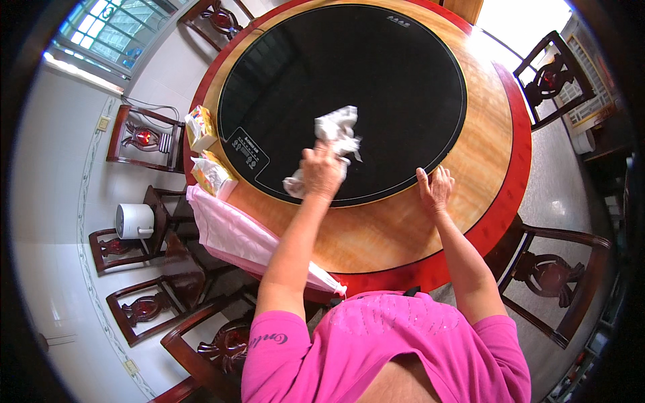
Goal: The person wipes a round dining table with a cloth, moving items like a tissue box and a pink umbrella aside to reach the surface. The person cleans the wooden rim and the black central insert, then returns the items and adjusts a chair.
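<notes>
My left hand [322, 169] is pressed on a crumpled whitish cloth [336, 130], which spreads out past the fingers and beside the wrist. The cloth lies on the round black glass top [383, 90] in the middle of the table, to the right of a printed control panel. At the near right edge of this glass, my right hand [436, 189] rests with its thumb apart from the fingers, holding nothing. Under both forearms runs the wood-patterned table rim [373, 242], bordered in red.
Two tissue boxes [200, 128] [214, 174] stand at the table's left edge. A pink cloth [237, 229] drapes over the near left edge. Dark wooden chairs [549, 282] surround the table. A white appliance [135, 221] sits on a chair at left.
</notes>
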The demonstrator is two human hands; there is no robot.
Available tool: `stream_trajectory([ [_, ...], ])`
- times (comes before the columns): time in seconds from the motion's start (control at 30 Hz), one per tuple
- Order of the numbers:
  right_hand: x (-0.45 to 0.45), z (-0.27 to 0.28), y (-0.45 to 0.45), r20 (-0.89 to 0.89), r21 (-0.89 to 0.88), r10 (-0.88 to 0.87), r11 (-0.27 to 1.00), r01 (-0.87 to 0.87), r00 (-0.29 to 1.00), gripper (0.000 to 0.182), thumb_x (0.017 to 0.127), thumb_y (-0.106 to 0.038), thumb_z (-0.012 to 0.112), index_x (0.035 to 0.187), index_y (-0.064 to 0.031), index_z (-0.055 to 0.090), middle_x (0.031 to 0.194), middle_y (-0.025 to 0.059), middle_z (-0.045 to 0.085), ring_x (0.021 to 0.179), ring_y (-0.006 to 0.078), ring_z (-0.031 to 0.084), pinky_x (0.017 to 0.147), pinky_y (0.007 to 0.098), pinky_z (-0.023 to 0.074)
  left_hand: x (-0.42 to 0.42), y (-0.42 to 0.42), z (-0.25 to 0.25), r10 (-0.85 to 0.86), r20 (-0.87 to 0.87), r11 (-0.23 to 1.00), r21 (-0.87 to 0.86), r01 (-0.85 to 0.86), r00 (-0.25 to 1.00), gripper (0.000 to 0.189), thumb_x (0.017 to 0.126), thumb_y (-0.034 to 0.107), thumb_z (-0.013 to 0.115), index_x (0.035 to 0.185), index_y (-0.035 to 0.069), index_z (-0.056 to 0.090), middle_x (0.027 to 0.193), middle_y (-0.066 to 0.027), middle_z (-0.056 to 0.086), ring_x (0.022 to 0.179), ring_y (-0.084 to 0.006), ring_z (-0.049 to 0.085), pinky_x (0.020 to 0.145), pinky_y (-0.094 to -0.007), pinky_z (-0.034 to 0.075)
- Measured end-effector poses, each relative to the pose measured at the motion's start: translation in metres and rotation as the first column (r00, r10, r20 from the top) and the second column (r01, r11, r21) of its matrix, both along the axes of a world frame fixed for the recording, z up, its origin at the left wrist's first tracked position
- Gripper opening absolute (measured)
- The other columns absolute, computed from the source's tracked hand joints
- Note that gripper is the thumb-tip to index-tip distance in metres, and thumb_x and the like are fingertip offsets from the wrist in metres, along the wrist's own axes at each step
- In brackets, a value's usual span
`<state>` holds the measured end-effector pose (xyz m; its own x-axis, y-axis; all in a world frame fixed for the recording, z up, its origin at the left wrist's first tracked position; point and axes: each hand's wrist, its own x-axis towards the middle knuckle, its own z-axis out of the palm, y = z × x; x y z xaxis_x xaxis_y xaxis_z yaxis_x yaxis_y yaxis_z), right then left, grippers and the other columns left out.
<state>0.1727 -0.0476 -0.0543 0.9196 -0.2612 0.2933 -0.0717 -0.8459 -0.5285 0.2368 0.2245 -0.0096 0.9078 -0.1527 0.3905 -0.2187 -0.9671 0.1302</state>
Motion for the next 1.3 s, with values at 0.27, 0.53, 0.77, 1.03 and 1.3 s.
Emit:
stream_trajectory([
  [0.27, 0.0, -0.01, -0.003, 0.041, -0.028, -0.024, 0.999, 0.025, 0.999, 0.054, 0.082, -0.052, 0.055, 0.085, 0.0014, 0.057, 0.088, 0.0168, 0.056, 0.092, 0.0334, 0.051, 0.08, 0.0431, 0.0364, 0.075, 0.065, 0.006, 0.617, -0.223, 0.775, 0.002, -0.632, 0.755, 0.032, 0.085, 0.028, 0.054, 0.113, 0.012, 0.06, 0.117, -0.0077, 0.054, 0.108, -0.0314, 0.048, 0.086, -0.0439, 0.044],
  [0.53, 0.0, 0.006, 0.003, -0.02, -0.01, 0.005, 1.0, -0.005, 1.0, 0.049, 0.083, -0.048, 0.056, 0.09, 0.0006, 0.058, 0.091, 0.0159, 0.056, 0.092, 0.0331, 0.051, 0.08, 0.0428, 0.0361, 0.082, -0.114, 0.006, 0.085, -0.101, 0.989, -0.11, -0.096, 0.991, 0.026, 0.085, 0.024, 0.054, 0.101, 0.004, 0.06, 0.094, -0.0143, 0.059, 0.086, -0.0312, 0.054, 0.072, -0.0465, 0.047],
  [0.77, 0.0, -0.008, -0.003, 0.011, -0.043, 0.012, 0.999, -0.012, 1.0, 0.053, 0.081, -0.052, 0.056, 0.083, 0.001, 0.057, 0.088, 0.0162, 0.055, 0.09, 0.0336, 0.051, 0.079, 0.0432, 0.0364, 0.034, -0.188, 0.0, -0.504, 0.041, 0.839, -0.214, 0.5, 0.863, 0.03, 0.067, 0.026, 0.066, 0.094, 0.014, 0.067, 0.103, -0.0044, 0.062, 0.083, -0.0275, 0.054, 0.068, -0.0422, 0.047],
  [1.03, 0.0, 0.0, 0.0, 0.002, 0.001, 0.011, 1.0, -0.011, 1.0, 0.047, 0.085, -0.047, 0.053, 0.086, -0.0007, 0.057, 0.087, 0.0149, 0.055, 0.088, 0.0326, 0.049, 0.077, 0.0429, 0.0348, 0.099, -0.046, -0.003, 0.011, 0.038, 1.0, 0.0, -0.011, 0.999, 0.018, 0.075, 0.018, 0.064, 0.091, 0.011, 0.068, 0.088, -0.0065, 0.062, 0.074, -0.0297, 0.055, 0.064, -0.0431, 0.049],
  [1.3, -0.002, 0.003, 0.001, -0.032, 0.034, -0.007, 0.999, 0.008, 0.999, 0.056, 0.082, -0.05, 0.054, 0.079, 0.0052, 0.055, 0.088, 0.0203, 0.055, 0.09, 0.0359, 0.05, 0.082, 0.0447, 0.0362, 0.127, 0.067, 0.007, 0.661, -0.269, 0.741, 0.092, -0.665, 0.7, 0.037, 0.088, 0.034, 0.051, 0.121, 0.017, 0.058, 0.118, -0.0062, 0.055, 0.106, -0.03, 0.05, 0.085, -0.0449, 0.045],
])
